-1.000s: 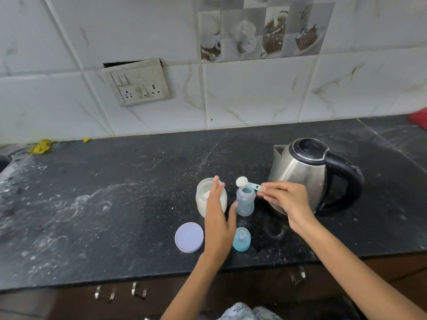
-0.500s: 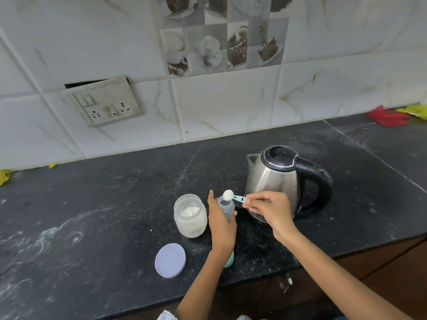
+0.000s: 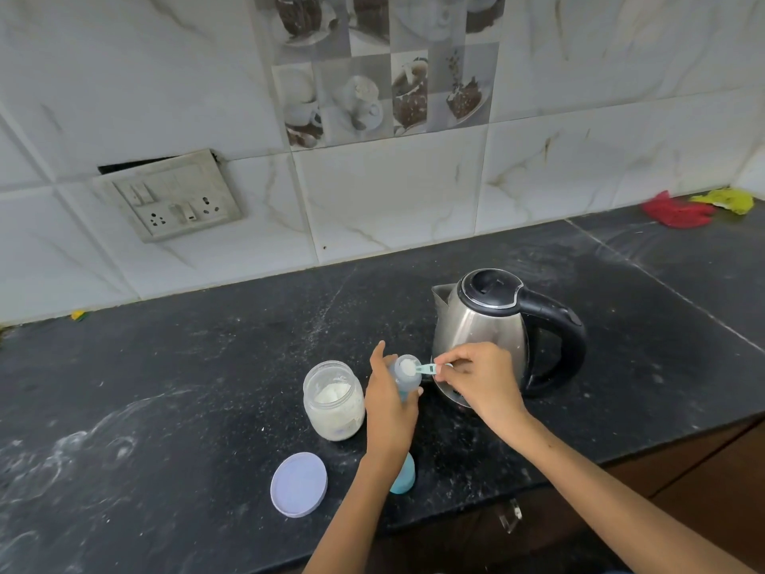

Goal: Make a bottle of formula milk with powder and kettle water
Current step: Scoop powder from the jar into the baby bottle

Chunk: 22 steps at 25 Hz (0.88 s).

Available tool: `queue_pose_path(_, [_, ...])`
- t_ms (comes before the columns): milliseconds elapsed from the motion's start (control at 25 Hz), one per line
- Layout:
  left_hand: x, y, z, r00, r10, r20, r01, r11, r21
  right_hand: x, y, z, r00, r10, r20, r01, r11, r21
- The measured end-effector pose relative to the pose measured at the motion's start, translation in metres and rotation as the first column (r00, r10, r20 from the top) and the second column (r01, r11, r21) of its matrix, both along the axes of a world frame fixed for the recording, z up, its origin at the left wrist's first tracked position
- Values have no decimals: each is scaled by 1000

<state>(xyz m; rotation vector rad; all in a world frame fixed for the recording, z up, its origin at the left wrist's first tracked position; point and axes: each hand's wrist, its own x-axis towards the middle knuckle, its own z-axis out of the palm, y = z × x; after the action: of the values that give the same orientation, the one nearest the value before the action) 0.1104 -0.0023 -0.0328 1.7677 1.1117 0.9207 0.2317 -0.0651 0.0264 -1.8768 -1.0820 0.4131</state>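
My left hand [image 3: 389, 412] is wrapped around a small blue baby bottle [image 3: 407, 377] standing on the black counter. My right hand [image 3: 480, 381] pinches the handle of a teal scoop [image 3: 420, 369] whose bowl of white powder sits right over the bottle's mouth. An open glass jar of white powder [image 3: 334, 399] stands just left of the bottle. A steel kettle [image 3: 482, 329] with a black lid and handle is right behind my right hand. The bottle's blue cap [image 3: 403, 478] peeks out under my left wrist.
The jar's lilac lid [image 3: 299, 484] lies flat near the counter's front edge [image 3: 455, 515]. A switch and socket plate [image 3: 172, 196] hangs on the tiled wall. Red and yellow cloths [image 3: 679, 211] lie far right at the wall. Spilled powder dusts the counter [image 3: 165, 387].
My left hand moved off the jar and closed around the bottle. The scoop came down from just above the bottle to its mouth. The camera view shifted rightwards.
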Motion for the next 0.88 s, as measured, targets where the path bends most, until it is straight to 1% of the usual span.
queue_pose_path(40, [-1,0,0,1000,-5,-2,5,1000,4,-1,0,2,993,39,111,-39,999,1])
queue_pose_path(80, [-1,0,0,1000,-8,-3,8,1000,7,-1,-1,3,965,104,240,-107,994,3])
queue_pose_path(120, [-2,-1,0,1000,-9,0,9,1000,8,-1,-2,5,909,184,373,-196,981,-6])
queue_pose_path(160, [-3,-1,-1,1000,-12,11,12,1000,5,0,-2,7,833,258,490,-284,959,-23])
queue_pose_path(200, [-3,-1,-2,1000,-17,25,17,1000,0,1,-4,10,756,307,579,-355,934,-32])
queue_pose_path(240, [-4,-1,-4,999,-21,38,21,1000,-5,3,-5,12,694,328,641,-404,914,-31])
queue_pose_path(280, [-5,-1,-4,999,-21,46,21,1000,-8,5,-7,13,650,333,683,-435,900,-25])
queue_pose_path(320, [-5,0,-4,999,-16,49,17,1000,-7,6,-8,14,622,335,708,-456,890,-20])
queue_pose_path(400, [-7,1,-4,999,-13,42,12,1000,11,6,-12,14,602,320,731,-480,877,11])
queue_pose_path(560, [-9,5,-2,1000,-13,18,13,999,33,8,-12,12,622,304,722,-490,870,56])
queue_pose_path(720, [-10,4,-3,1000,-28,1,28,999,45,10,-10,12,653,315,689,-464,885,36])
queue_pose_path(760, [-10,4,-4,999,-32,-5,32,998,50,10,-8,12,691,312,652,-433,901,28])
queue_pose_path(800, [-10,4,-4,999,-36,-10,37,998,50,10,-6,12,760,299,577,-376,926,16])
queue_pose_path(880, [-10,3,-4,999,-40,-14,41,998,47,14,-2,12,912,216,349,-234,972,11])
